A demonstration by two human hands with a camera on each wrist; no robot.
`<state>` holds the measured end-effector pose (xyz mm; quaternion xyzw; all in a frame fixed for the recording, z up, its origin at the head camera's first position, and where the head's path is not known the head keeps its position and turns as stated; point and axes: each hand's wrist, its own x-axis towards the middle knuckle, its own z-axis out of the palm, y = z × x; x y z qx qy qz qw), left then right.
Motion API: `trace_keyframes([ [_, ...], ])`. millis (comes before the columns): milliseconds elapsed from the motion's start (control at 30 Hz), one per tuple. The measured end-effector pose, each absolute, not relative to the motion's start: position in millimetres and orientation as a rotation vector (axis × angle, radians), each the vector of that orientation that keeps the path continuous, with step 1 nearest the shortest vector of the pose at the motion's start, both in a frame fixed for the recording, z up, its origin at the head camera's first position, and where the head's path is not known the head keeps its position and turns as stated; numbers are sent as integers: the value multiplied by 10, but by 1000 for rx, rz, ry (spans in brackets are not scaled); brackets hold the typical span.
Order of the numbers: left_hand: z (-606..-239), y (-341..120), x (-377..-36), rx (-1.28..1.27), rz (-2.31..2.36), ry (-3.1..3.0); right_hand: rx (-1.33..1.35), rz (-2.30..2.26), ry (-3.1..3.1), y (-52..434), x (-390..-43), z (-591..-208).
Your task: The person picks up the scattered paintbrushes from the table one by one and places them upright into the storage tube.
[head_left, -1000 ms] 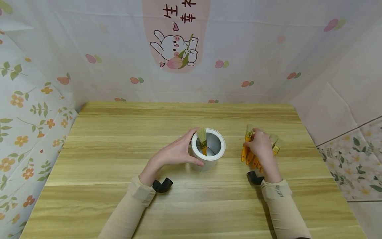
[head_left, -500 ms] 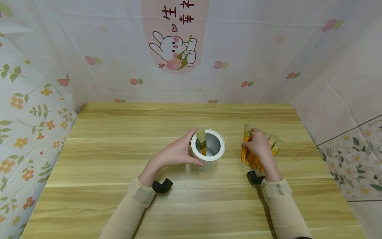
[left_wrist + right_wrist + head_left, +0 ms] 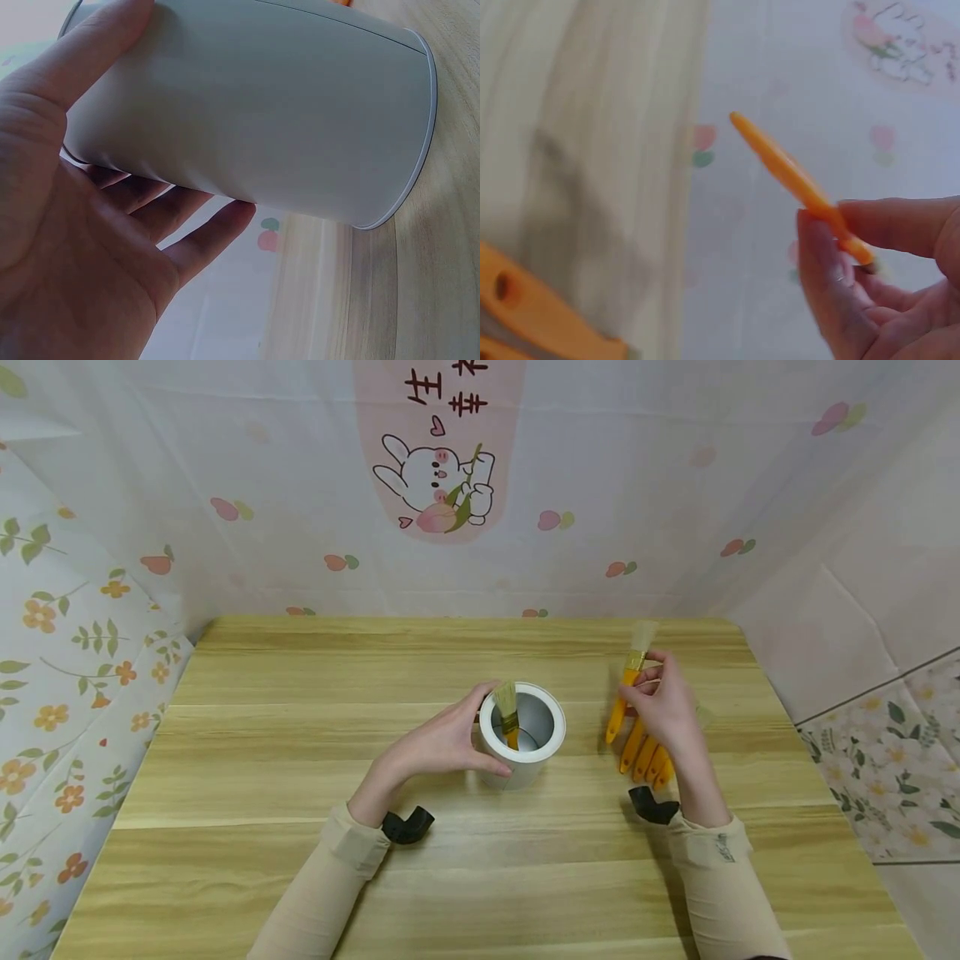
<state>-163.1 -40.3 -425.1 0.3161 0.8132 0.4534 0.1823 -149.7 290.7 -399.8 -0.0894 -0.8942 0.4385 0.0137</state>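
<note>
My left hand (image 3: pixel 442 745) grips a white cylindrical can (image 3: pixel 516 777) standing upright in the middle of the table, thumb on its near side. In the left wrist view the fingers curl under the can's smooth wall (image 3: pixel 262 112). One paintbrush (image 3: pixel 507 706) leans inside it, bristles up above the rim. To the right, my right hand (image 3: pixel 670 706) pinches another paintbrush (image 3: pixel 622 697) between thumb and fingers, bristles pointing up and away. Its orange handle (image 3: pixel 787 171) shows raised off the table in the right wrist view.
Several more orange-handled paintbrushes (image 3: pixel 643 758) lie side by side on the wooden table (image 3: pixel 375 668), partly hidden under my right hand. A patterned white cloth (image 3: pixel 300 485) rises behind the table's far edge. Black curved pieces (image 3: pixel 408 827) sit at both wrists.
My right hand has lifted a paintbrush from the row and moved it up and slightly away. The left hand and the can have stayed in place.
</note>
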Motion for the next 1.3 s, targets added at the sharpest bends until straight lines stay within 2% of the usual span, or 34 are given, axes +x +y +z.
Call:
trace_keyframes([
  [400,-4254,-411,-1649,912,1299,2285,75,1849,-2012,2604,-1255,-3642],
  [733,-4255,-418,-1647,899,1303,2279,314,1967,-1743,2333,-1098,-3523],
  [1033,-4255,-416,-1647,894,1301,2264,444,1908,-1897,2168,-1094,-3641],
  [1300,-4248,-414,-1640,883,1282,2260,374,1652,-2204,2112,-1081,-3704],
])
